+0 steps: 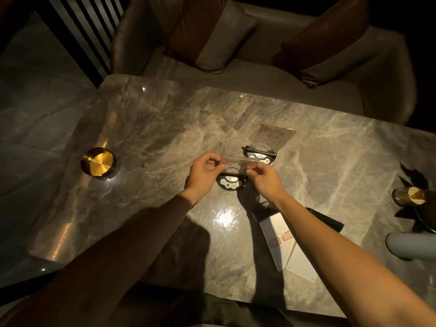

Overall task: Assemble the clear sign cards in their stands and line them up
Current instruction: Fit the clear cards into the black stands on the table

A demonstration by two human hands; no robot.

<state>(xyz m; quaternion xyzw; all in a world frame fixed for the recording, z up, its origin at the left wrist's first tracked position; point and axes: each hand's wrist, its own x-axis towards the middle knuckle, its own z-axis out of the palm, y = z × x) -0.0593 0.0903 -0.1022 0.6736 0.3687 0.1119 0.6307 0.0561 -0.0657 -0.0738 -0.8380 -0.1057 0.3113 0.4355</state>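
Observation:
Both hands hold one clear sign card level above the table. My left hand pinches its left end and my right hand pinches its right end. Directly below the card sits a black half-round stand with round buttons on top and no card in it. Behind it, a second black stand carries an upright clear card with faint handwriting.
A round gold dish sits on the marble table at the left. A white card and black folder lie under my right forearm. A vase with dried stems and a grey cylinder stand at the right edge. A cushioned sofa lies beyond.

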